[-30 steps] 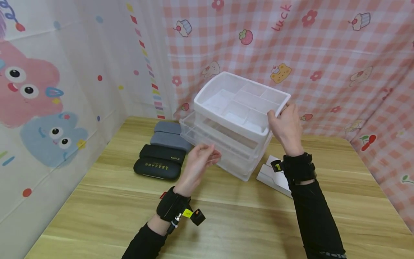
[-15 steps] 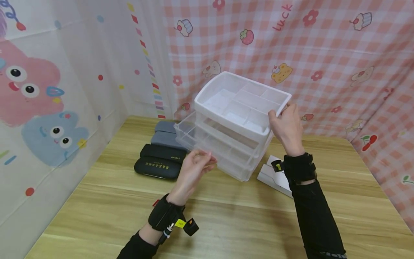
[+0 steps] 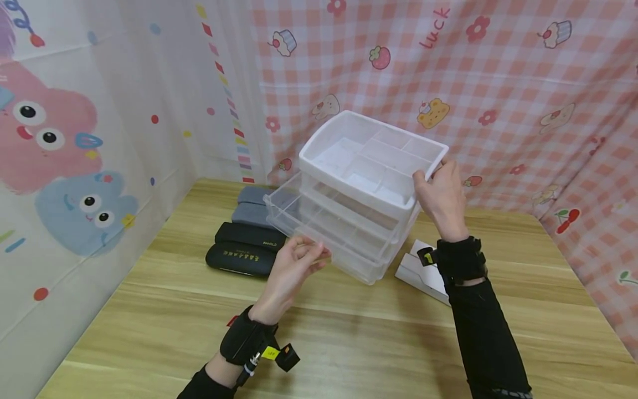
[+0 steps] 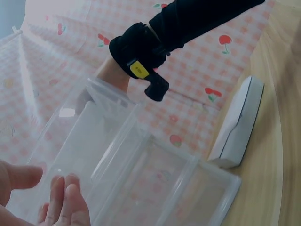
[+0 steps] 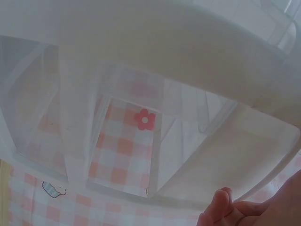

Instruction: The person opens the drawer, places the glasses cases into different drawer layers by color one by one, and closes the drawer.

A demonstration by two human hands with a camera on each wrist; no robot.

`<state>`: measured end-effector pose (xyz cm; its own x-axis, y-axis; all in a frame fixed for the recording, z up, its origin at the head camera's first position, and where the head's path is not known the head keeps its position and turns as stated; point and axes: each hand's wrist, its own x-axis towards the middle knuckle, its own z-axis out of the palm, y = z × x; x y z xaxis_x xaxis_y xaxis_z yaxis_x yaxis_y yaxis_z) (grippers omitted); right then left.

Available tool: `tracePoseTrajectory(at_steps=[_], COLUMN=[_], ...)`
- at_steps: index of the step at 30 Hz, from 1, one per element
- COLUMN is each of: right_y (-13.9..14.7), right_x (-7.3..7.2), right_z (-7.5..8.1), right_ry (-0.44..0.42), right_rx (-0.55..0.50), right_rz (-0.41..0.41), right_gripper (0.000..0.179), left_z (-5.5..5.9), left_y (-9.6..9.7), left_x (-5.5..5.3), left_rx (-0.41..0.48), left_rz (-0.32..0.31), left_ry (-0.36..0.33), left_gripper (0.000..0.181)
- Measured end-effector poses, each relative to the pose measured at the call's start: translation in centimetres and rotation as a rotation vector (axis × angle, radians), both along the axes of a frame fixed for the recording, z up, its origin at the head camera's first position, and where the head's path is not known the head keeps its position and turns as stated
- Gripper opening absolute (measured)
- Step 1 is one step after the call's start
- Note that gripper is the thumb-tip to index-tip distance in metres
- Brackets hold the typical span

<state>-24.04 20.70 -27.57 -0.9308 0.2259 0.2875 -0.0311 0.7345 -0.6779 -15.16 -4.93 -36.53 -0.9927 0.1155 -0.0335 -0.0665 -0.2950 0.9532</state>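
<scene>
A white plastic drawer organizer (image 3: pixel 360 195), with a compartmented tray on top, stands turned on the wooden table. A clear drawer (image 3: pixel 282 206) juts out from its front at the left. My left hand (image 3: pixel 291 271) pinches this drawer's front edge between thumb and fingers; the left wrist view shows the fingers (image 4: pixel 66 202) against the clear plastic. My right hand (image 3: pixel 443 194) grips the right rim of the organizer's top tray, thumb over the edge. In the right wrist view the organizer's pale frame (image 5: pixel 75 122) fills most of the picture, with the right fingertips at its lower edge.
Left of the organizer lie a black glasses case (image 3: pixel 244 259) and a grey-blue case (image 3: pixel 251 210) behind it. A white box (image 3: pixel 423 271) lies to the right, partly under the right wrist. A checked cloth (image 3: pixel 498 83) hangs behind the table (image 3: pixel 369 343).
The left hand has moved left and toward me, and the clear drawer has slid further out of the organizer with it. The right hand keeps its grip in place.
</scene>
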Motion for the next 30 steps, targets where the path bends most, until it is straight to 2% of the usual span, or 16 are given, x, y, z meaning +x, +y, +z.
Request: tracePoseTrajectory(at_steps=[3, 6, 9, 13, 15, 17, 20, 23, 25, 30], right_y=[-0.1, -0.1, -0.2, -0.2, -0.2, -0.2, -0.2, -0.2, -0.2, -0.1], right_x=[0.0, 0.0, 0.1, 0.1, 0.1, 0.1, 0.0, 0.1, 0.1, 0.1], right_z=[0.0, 0.0, 0.0, 0.0, 0.0, 0.0, 0.0, 0.0, -0.1, 0.0], right_ry=[0.002, 0.006, 0.006, 0.000, 0.001, 0.002, 0.006, 0.001, -0.004, -0.007], right_rx=[-0.006, -0.011, -0.018, -0.026, -0.027, -0.030, -0.028, -0.030, -0.026, -0.021], right_rz=[0.004, 0.004, 0.008, 0.013, 0.011, 0.013, 0.016, 0.017, 0.015, 0.013], right_gripper=[0.059, 0.059, 0.059, 0.058, 0.058, 0.058, 0.058, 0.058, 0.058, 0.059], left_z=[-0.2, -0.5, -1.0, -1.8, -2.0, -2.1, -2.5, -3.0, -3.2, -3.5], left_y=[-0.6, -1.5, -3.0, -5.6, -6.9, -8.2, -10.1, -11.8, -12.8, -14.4], left_x=[-0.1, -0.4, -0.6, -1.0, -1.3, -1.7, -2.3, -2.9, -3.3, -4.3], left_rx=[-0.058, -0.213, -0.469, -0.825, -0.972, -1.123, -1.327, -1.474, -1.535, -1.623], left_rz=[-0.037, -0.078, -0.094, -0.073, -0.063, -0.052, -0.037, -0.035, -0.050, -0.123], left_ry=[0.038, 0.116, 0.274, 0.547, 0.647, 0.704, 0.731, 0.737, 0.724, 0.655], left_gripper=[0.013, 0.021, 0.028, 0.035, 0.037, 0.040, 0.045, 0.052, 0.057, 0.064])
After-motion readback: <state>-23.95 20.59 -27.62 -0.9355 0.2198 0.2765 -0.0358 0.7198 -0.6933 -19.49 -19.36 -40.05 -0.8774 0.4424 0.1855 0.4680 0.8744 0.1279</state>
